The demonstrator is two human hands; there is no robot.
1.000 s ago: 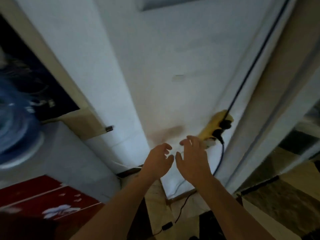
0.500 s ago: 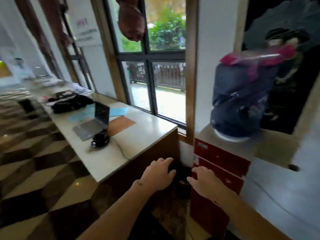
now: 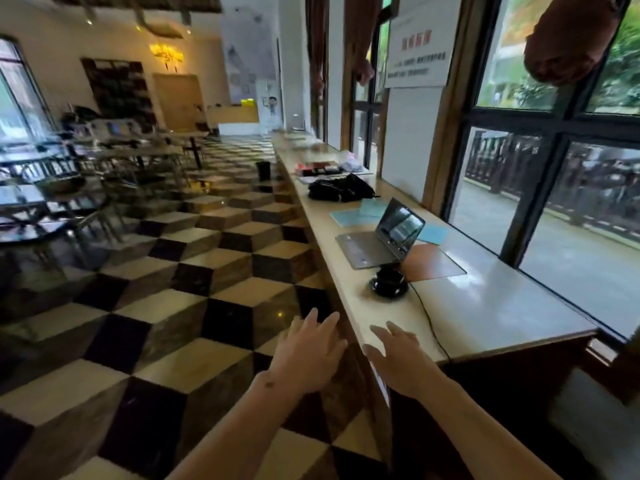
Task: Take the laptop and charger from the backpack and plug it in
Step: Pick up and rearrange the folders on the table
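A grey laptop [image 3: 379,244] stands open on the long pale counter [image 3: 485,306] by the window. Just in front of it lies the black charger brick [image 3: 388,281], and its thin black cable [image 3: 431,323] runs along the counter and drops over the near end. Farther along the counter the black backpack [image 3: 341,188] lies flat. My left hand [image 3: 308,351] hovers over the floor beside the counter's edge, fingers spread, holding nothing. My right hand [image 3: 398,358] hovers over the counter's near corner, also empty with fingers apart.
Blue sheets [image 3: 356,214] and a brown mat [image 3: 433,263] lie beside the laptop, with more items further down the counter. A checkered tile floor [image 3: 173,306] stretches left toward glass tables and chairs [image 3: 52,188]. Tall windows [image 3: 554,168] line the right side.
The view has swung from the wall power strip, past the water dispenser, to the counter and room. Both hands have come away from the strip and now hang empty near the counter's end.
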